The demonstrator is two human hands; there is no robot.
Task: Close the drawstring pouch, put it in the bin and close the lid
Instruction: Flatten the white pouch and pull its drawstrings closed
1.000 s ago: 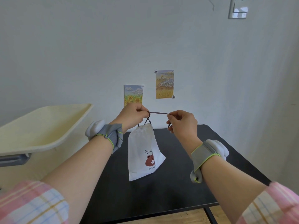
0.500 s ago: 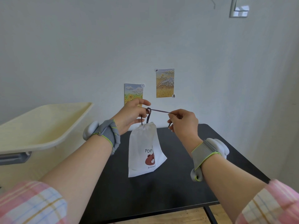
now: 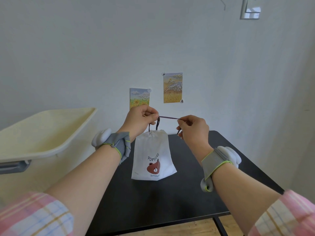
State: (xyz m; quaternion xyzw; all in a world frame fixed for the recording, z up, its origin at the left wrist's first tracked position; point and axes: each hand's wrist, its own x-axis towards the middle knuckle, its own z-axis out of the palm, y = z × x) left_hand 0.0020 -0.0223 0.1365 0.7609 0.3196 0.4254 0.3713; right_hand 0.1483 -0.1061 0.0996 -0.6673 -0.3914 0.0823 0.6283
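Note:
A white drawstring pouch (image 3: 152,156) with a brown bear print hangs in the air above the black table (image 3: 170,198), its mouth gathered tight. My left hand (image 3: 140,120) pinches the dark cord (image 3: 167,118) just above the pouch's mouth. My right hand (image 3: 193,130) pinches the other end of the cord, which runs taut between the two hands. At the left a cream bin lid (image 3: 42,132) stands raised and tilted; the bin's body is hidden below it.
Two small landscape pictures (image 3: 172,87) are pinned to the white wall behind the table. A grey handle (image 3: 13,166) shows under the lid at the left edge. The table's front edge and a black leg (image 3: 219,225) stand over a wooden floor.
My left hand's fingers, spread half a second ago, have closed on the cord again. The pouch stays hanging between the hands at about the same height.

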